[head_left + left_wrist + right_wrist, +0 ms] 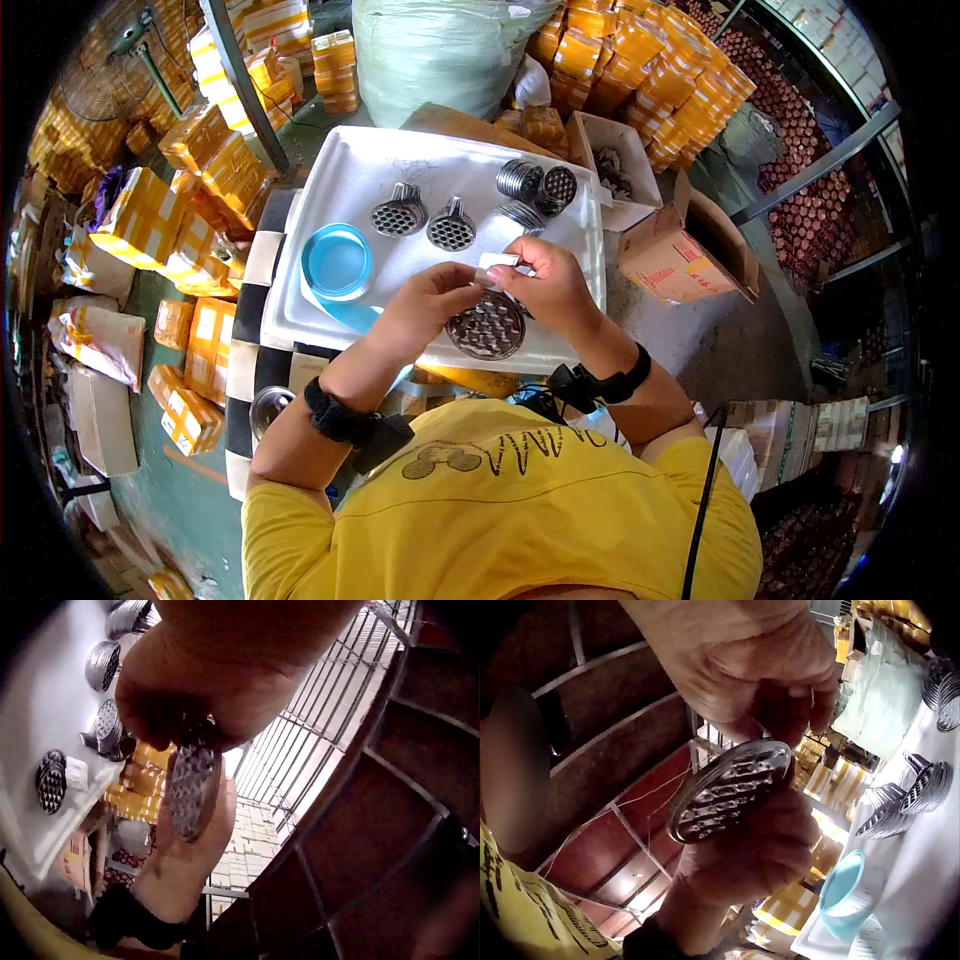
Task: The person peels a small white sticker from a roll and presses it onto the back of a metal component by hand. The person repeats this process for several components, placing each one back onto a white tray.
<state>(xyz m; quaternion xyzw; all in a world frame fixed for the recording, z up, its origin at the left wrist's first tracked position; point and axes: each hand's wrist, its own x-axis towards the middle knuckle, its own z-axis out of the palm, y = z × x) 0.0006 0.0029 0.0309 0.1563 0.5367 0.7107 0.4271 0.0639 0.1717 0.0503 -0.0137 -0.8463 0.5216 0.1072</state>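
Note:
A round metal disc with rows of raised holes (pixel 486 325) is held up between both hands over the front of the white tray (pixel 460 160). My left hand (pixel 430 300) pinches its upper end with thumb and fingers. My right hand (pixel 550 290) pinches a small white label (pixel 500 260) at that same end. In the left wrist view the disc (pixel 193 795) hangs tilted, the right hand (pixel 195 851) behind it. The right wrist view shows the disc's face (pixel 735 791) with the left hand (pixel 750 840) behind. The fingertips partly hide the label.
A light blue label roll (pixel 337 262) lies at the tray's left, its strip trailing forward. Bundled perforated discs (pixel 451 225) sit mid-tray, with more stacks (pixel 535 185) at back right. An open carton (pixel 690 250) stands right of the tray; taped yellow boxes (pixel 150 220) pile up at left.

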